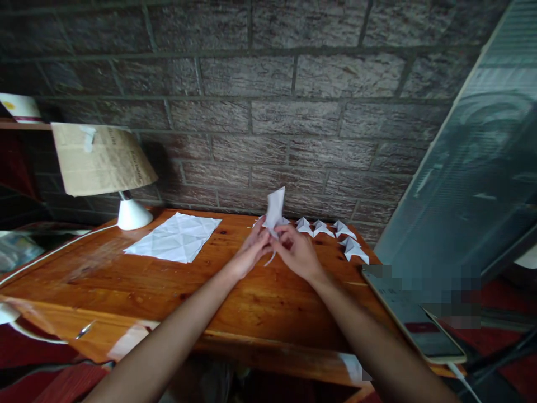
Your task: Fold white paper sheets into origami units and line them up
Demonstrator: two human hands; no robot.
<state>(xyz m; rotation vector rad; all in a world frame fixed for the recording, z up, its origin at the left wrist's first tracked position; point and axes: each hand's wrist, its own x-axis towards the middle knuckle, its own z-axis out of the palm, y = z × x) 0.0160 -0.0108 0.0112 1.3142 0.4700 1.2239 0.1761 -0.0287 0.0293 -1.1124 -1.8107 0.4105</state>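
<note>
Both hands meet over the middle of the wooden table, pinching one folded white origami paper (pixel 276 208). My left hand (pixel 253 249) grips its lower left side with curled fingers. On the other side, my right hand (pixel 296 250) pinches the lower edge between thumb and fingers. One long flap of the paper points up, and a thin tip hangs below the fingers. Behind and to the right stand several folded white paper pieces (pixel 323 228), pointed in shape. One more folded piece (pixel 353 249) sits nearer on the right. Some piece edges are hidden behind my hands.
Creased white sheets (pixel 174 238) lie left on the wooden table (pixel 251 302). A lamp (pixel 103 162) with a paper shade and white base stands at the back left. A tablet-like device (pixel 415 316) with a cable rests along the right edge. A brick wall (pixel 268 117) closes the back.
</note>
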